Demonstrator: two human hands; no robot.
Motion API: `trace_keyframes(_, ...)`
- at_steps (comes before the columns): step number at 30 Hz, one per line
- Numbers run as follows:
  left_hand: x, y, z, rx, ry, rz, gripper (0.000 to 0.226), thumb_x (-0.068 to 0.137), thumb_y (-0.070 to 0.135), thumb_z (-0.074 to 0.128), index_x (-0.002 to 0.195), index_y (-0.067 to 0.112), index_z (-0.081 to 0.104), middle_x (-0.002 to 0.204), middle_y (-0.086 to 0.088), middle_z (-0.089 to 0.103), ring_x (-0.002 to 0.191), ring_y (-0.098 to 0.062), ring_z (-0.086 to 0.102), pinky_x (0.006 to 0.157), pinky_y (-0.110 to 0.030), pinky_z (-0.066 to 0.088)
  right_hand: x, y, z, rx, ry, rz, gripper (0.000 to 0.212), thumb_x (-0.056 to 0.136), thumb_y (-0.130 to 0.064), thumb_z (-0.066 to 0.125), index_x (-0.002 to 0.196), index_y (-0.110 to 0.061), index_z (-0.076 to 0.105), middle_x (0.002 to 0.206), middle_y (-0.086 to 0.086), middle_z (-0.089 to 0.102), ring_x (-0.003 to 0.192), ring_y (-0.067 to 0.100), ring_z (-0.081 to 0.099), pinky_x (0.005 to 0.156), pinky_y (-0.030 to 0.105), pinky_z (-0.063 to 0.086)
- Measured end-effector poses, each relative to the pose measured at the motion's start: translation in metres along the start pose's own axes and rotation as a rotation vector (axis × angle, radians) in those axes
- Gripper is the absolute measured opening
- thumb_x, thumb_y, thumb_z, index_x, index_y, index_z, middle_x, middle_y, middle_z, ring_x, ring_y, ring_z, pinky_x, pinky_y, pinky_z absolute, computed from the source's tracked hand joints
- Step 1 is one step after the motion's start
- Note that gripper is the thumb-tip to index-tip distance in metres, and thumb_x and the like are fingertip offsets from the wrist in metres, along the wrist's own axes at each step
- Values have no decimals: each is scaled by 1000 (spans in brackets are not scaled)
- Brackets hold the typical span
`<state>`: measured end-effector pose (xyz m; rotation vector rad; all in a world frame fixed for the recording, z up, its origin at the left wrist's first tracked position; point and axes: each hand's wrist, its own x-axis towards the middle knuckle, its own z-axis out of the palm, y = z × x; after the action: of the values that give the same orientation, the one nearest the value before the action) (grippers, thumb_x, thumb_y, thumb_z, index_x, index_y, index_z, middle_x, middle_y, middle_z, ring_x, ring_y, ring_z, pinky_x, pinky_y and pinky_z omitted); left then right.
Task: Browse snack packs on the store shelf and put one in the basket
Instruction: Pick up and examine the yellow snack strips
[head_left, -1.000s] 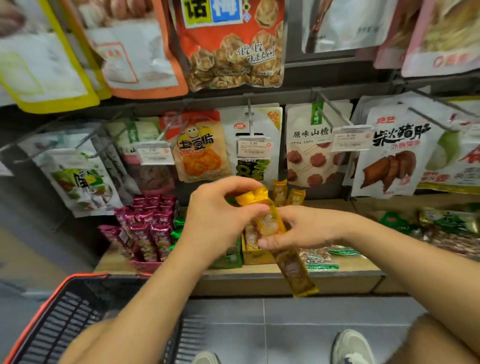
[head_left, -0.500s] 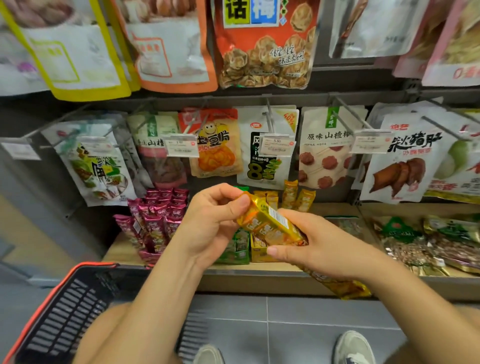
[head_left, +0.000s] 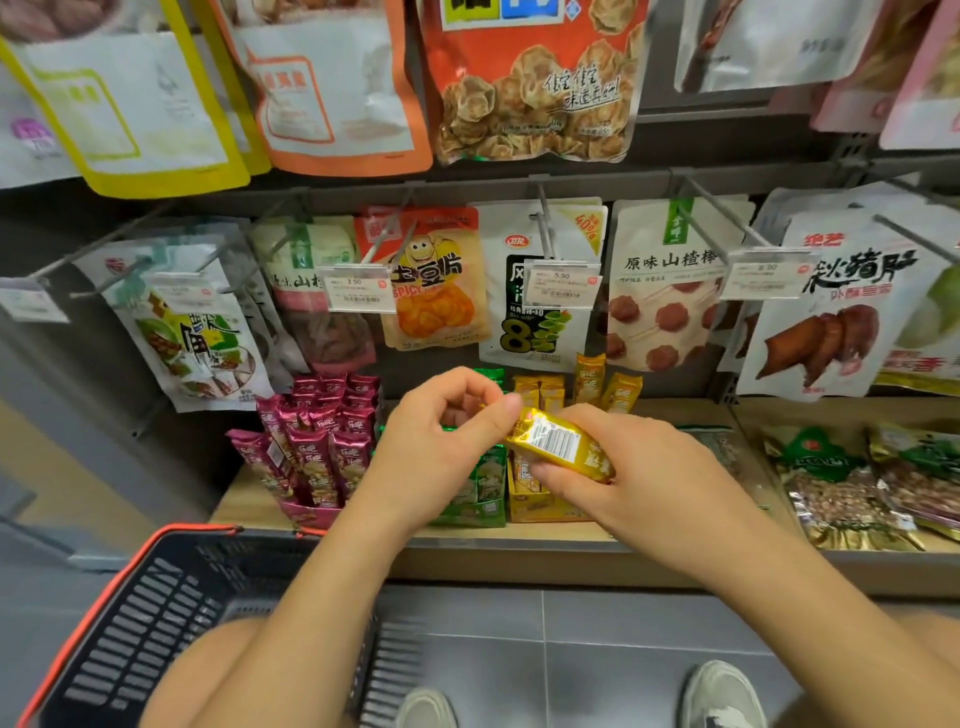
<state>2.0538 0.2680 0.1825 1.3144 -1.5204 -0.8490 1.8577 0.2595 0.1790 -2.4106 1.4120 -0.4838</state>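
Roughly halfway: one pack picked, nothing dropped in yet

Browsing looks about done, judging by the single yellow pack (head_left: 558, 447) held up off the shelf (head_left: 519, 564), above and to the right of the basket (head_left: 156, 613). The left hand (head_left: 431, 447) has a tight grip on the pack's upper end, pinched between thumb and forefinger. The right hand (head_left: 639, 478) has its fingers curled round the lower part, barcode side up. Neither grip is slack. What is left, I judge, is the carry down and left to the basket, then the letting go.

Much of the basket is hidden. The left forearm crosses it and the frame edge cuts off its near side, so whether anything lies in it cannot be told. The pack's lower end is buried in the right hand, its front faces away, and the print is too small to read.
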Motion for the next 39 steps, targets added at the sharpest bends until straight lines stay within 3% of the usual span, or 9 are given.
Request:
trace_keyframes(2,1,-1,0,90,-9,-25,13,72,43,66,78,32,70,84,-4,59,68,-9,49,68,-29,44,0,-1,-1,-54,13,26,50,80,-76,39,116,-42,49,91,-13,63,81,6,58,66,37,53)
trace_keyframes(6,0,0,-6,241,6,43,10,76,34,77,79,43,74,83,3,58,65,-12,53,68,-29,48,1,1,-5,-165,19,56,50,80,-75,45,121,-48,48,93,-14,61,87,9,58,66,34,52)
trace_keyframes(15,-1,2,-3,472,101,130,7,71,21,76,71,28,78,61,24,64,57,3,60,53,-6,41,2,-4,-4,-246,27,68,48,82,-72,48,125,-49,50,86,-15,52,88,9,56,56,28,35)
trace_keyframes(18,-1,3,1,497,164,140,12,71,17,74,68,29,75,59,22,62,52,2,56,49,-8,39,4,-5,-3,-224,35,51,52,83,-72,46,129,-49,46,95,-16,44,89,11,57,59,29,42)
trace_keyframes(24,4,1,-5,157,210,85,17,75,26,79,66,39,74,75,12,68,66,-1,57,61,-13,41,4,8,-10,92,27,-35,52,88,-59,49,138,-47,42,113,-22,59,101,2,57,80,31,50)
trace_keyframes(28,2,2,-3,-75,130,28,13,73,40,70,67,31,76,65,8,71,60,2,60,55,-12,44,2,15,-6,344,-106,-78,39,95,-52,42,132,-46,52,102,-28,65,88,-5,59,74,25,48)
trace_keyframes(32,2,1,2,-73,172,40,14,81,26,74,68,30,74,60,9,67,54,2,56,50,-12,42,1,12,-6,453,-138,-93,31,97,-48,38,122,-50,57,104,-12,69,92,8,62,82,41,52)
trace_keyframes(36,2,0,5,-165,214,-53,14,85,24,71,72,23,73,56,5,66,49,-2,56,44,-14,41,1,10,-10,482,-143,-134,33,88,-55,60,119,-57,48,106,-31,57,94,-3,59,78,21,50)
trace_keyframes(39,1,2,5,-347,203,-186,7,80,27,73,77,22,77,65,2,69,53,-5,59,42,-16,41,0,9,-8,365,-116,-159,47,78,-61,67,118,-52,43,104,-26,56,94,-2,58,74,21,49)
